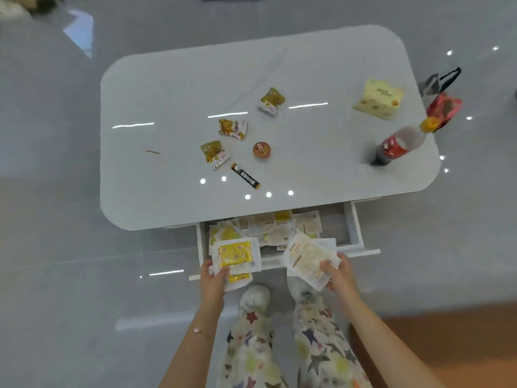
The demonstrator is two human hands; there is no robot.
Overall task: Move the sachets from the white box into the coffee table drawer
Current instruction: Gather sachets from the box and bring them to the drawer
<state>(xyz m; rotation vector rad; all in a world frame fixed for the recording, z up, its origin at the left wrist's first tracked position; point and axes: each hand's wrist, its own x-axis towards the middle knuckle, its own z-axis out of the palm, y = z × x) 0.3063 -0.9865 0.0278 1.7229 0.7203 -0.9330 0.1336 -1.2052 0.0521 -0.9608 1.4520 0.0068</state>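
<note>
Glossy white surface (167, 93) is seen from above, its drawer (355, 228) pulled open at the near edge, with loose sachets (268, 228) piled inside. Yellow sachets (236, 254) are clamped by the fingers of the left hand (214, 278) over the drawer's front edge; pale sachets (307, 256) are clamped by the fingers of the right hand (340, 273) just beside. A bottle (400, 144) is stood near the right edge.

Glossy white coffee table (167, 88) (mirror-smooth), crinkly plastic sachets (236, 254), wooden drawer (333, 222) floor.
</note>
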